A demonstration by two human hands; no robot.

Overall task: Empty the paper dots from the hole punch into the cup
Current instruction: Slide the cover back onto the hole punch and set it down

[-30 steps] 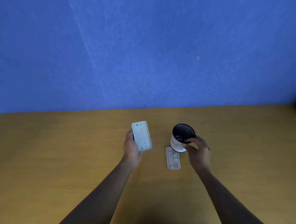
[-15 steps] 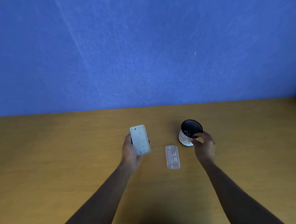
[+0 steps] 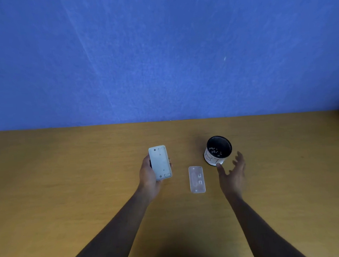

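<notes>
A blue wall (image 3: 159,52) fills the upper half of the view and meets the far edge of a wooden table (image 3: 68,185), which spreads across the whole lower half. Two bare forearms reach in from the near edge toward the middle of the table. The left hand (image 3: 149,177) is raised a little above the wood with its fingers wrapped around the hole punch (image 3: 160,162), gripping it by its long sides; the punch is turned so its pale, flat underside faces up toward the camera, its length running roughly toward the far edge. The right hand (image 3: 233,174) is spread wide and holds nothing, palm turned inward, fingers loose and splayed, its thumb tip just short of the cup (image 3: 218,150). The cup stands on the table toward the far edge and right of the middle, white outside and dark inside. Small white paper dots (image 3: 214,151) lie scattered on its dark inner wall and bottom. Between the two hands, flat on the table and near the cup's base, lies a clear plastic cover (image 3: 197,179) with faint raised marks on it.
</notes>
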